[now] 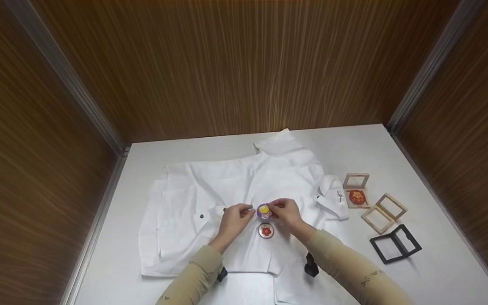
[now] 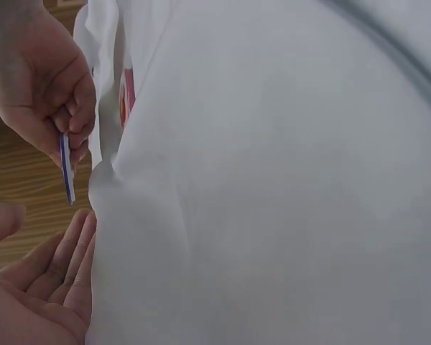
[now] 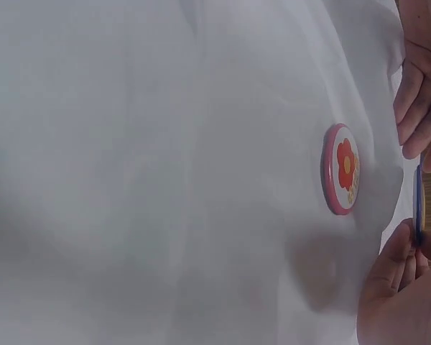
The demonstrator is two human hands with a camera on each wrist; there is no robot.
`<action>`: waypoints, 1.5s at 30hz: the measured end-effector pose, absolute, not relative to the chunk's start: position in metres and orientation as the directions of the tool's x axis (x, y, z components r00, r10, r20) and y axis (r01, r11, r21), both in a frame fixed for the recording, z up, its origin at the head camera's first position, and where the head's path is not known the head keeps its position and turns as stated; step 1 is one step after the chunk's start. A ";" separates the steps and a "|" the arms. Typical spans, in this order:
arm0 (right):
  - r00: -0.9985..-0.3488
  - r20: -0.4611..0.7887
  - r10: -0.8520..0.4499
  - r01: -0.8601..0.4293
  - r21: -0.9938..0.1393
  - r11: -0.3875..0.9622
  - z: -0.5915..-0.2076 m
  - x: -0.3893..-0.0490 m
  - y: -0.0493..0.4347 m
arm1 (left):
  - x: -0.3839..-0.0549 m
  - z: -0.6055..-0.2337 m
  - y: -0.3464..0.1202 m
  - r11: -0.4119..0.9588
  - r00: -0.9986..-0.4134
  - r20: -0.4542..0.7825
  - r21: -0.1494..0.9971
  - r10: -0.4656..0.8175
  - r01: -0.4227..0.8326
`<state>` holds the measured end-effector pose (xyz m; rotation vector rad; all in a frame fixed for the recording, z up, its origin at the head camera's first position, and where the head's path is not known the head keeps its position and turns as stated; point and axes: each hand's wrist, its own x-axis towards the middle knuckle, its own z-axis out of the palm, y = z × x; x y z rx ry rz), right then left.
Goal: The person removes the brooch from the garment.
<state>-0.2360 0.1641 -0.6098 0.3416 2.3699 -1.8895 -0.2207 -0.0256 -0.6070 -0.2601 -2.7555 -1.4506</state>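
Note:
In the head view a white shirt [image 1: 218, 182] lies spread on the table. My right hand [image 1: 285, 210] pinches a round purple button badge [image 1: 263, 210] with a yellow figure by its right edge, above the cloth. The badge appears edge-on between thumb and fingers in the right wrist view. My left hand [image 1: 236, 218] is just left of the badge, fingers extended and holding nothing; in the left wrist view its fingers [image 2: 72, 266] are straight, below the badge's edge [image 2: 67, 172]. A second button badge [image 3: 342, 169], with a red flower and pink rim, lies flat against the shirt.
To the right on the white table [image 1: 112, 237] stand an opened wooden frame [image 1: 356, 186] with an orange-red round piece [image 1: 357, 197], another opened wooden frame [image 1: 378, 219], and an opened black frame [image 1: 403, 254]. Brown wood-grain panels [image 1: 248, 63] enclose the table at the back and sides.

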 end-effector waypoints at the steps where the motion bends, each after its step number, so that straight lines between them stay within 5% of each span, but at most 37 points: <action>1: -0.969 -0.214 0.121 0.235 -0.950 0.205 -0.610 -0.236 0.165 | -0.221 -0.607 -0.025 0.556 -0.985 0.097 0.816 0.144 0.161; 45: -0.963 -0.202 0.181 0.237 -0.950 0.203 -0.614 -0.225 0.215 | -0.220 -0.607 0.002 0.538 -0.977 0.060 0.827 0.203 0.162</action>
